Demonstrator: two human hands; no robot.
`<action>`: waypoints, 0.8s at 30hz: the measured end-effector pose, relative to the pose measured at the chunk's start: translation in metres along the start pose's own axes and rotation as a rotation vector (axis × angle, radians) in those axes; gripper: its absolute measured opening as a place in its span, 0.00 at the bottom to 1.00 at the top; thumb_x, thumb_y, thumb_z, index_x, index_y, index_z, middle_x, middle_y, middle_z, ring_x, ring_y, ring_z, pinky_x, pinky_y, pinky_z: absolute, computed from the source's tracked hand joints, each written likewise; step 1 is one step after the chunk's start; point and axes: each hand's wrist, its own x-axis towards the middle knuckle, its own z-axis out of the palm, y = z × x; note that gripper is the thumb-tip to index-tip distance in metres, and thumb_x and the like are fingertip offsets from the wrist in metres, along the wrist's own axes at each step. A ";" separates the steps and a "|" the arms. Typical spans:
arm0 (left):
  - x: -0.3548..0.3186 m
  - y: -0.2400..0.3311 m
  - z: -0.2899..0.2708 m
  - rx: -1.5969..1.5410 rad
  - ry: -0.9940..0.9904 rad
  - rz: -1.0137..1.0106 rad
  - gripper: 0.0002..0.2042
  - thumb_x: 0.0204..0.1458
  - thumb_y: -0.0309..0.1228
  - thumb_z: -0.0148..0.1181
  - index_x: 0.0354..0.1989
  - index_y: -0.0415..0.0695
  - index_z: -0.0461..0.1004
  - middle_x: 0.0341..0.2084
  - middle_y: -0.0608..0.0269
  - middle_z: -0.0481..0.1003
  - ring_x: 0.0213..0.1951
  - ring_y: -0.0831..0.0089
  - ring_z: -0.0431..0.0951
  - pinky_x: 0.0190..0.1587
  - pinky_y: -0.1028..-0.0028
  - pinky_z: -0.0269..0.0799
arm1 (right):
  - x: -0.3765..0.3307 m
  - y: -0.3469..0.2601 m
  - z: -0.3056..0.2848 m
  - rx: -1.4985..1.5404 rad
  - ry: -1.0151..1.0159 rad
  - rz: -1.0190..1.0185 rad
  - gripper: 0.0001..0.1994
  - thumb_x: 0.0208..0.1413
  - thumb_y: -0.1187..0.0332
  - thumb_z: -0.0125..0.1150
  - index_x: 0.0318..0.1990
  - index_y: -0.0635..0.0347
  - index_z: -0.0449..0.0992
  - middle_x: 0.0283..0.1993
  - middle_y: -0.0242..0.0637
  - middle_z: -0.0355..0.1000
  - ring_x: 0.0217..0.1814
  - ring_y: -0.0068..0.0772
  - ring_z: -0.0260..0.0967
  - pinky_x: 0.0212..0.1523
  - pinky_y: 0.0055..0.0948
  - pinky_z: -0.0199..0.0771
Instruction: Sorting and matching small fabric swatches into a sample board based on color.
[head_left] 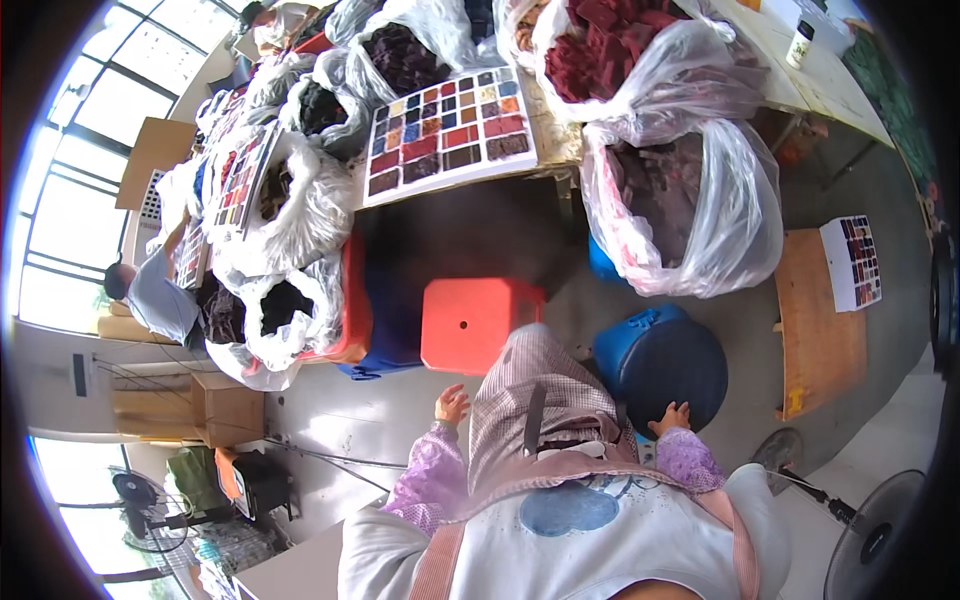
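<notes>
My left hand (452, 404) hangs beside my checked apron (510, 410), fingers loosely apart and holding nothing. Just ahead of it stands a red plastic stool (465, 325) with a small hole in its seat. On the other side, my right hand (671, 418) has its fingers spread at the near edge of a blue barrel with a dark round top (672, 370); whether it touches the top I cannot tell. Across the table edge ahead lies a white board with rows of coloured fabric swatches (455, 130).
Clear plastic bags of dark red cloth (610, 60) and brownish cloth (660, 195) stand ahead right; more bags (290, 215) line the left. A wooden bench (820, 330) holds another swatch card (853, 262). Fans (877, 537) stand at both sides. A co-worker (160, 300) works at far left.
</notes>
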 end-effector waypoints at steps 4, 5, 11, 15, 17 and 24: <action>0.061 0.083 -0.037 0.102 0.070 0.240 0.17 0.45 0.34 0.51 0.47 0.49 0.66 0.32 0.63 0.73 0.32 0.74 0.74 0.29 0.72 0.68 | 0.029 -0.068 -0.020 0.391 0.054 0.194 0.48 0.34 0.47 0.63 0.57 0.71 0.49 0.62 0.57 0.40 0.66 0.53 0.35 0.62 0.38 0.45; 0.064 0.095 -0.040 0.090 0.089 0.361 0.17 0.44 0.34 0.52 0.45 0.49 0.68 0.28 0.61 0.74 0.30 0.75 0.74 0.27 0.73 0.68 | 0.024 -0.066 -0.008 0.439 0.127 0.253 0.48 0.33 0.47 0.64 0.57 0.74 0.49 0.61 0.59 0.42 0.65 0.54 0.35 0.62 0.38 0.44; 0.152 0.239 -0.043 0.375 0.424 0.799 0.20 0.43 0.31 0.53 0.48 0.46 0.64 0.36 0.55 0.72 0.28 0.72 0.74 0.30 0.74 0.71 | 0.011 -0.087 -0.017 0.394 0.106 0.422 0.52 0.35 0.44 0.61 0.60 0.69 0.39 0.64 0.58 0.32 0.67 0.53 0.28 0.64 0.40 0.35; 0.173 0.335 -0.102 0.449 0.791 1.199 0.23 0.41 0.30 0.57 0.49 0.52 0.64 0.37 0.54 0.71 0.31 0.72 0.74 0.37 0.72 0.69 | 0.031 -0.095 0.017 0.480 0.281 0.404 0.47 0.34 0.58 0.64 0.61 0.64 0.42 0.62 0.57 0.39 0.65 0.50 0.38 0.63 0.38 0.41; 0.205 0.382 -0.156 0.018 0.823 1.067 0.23 0.41 0.25 0.57 0.50 0.50 0.64 0.39 0.56 0.71 0.35 0.70 0.73 0.38 0.74 0.68 | 0.057 -0.146 0.026 0.500 0.478 0.452 0.38 0.36 0.65 0.62 0.58 0.62 0.52 0.60 0.55 0.48 0.63 0.50 0.43 0.62 0.40 0.45; 0.252 0.471 -0.464 -0.052 1.525 0.887 0.24 0.44 0.32 0.54 0.52 0.41 0.59 0.46 0.47 0.65 0.44 0.59 0.69 0.46 0.67 0.64 | 0.025 -0.517 -0.247 1.118 0.647 -0.888 0.12 0.53 0.72 0.49 0.45 0.65 0.68 0.39 0.42 0.69 0.42 0.30 0.68 0.43 0.25 0.68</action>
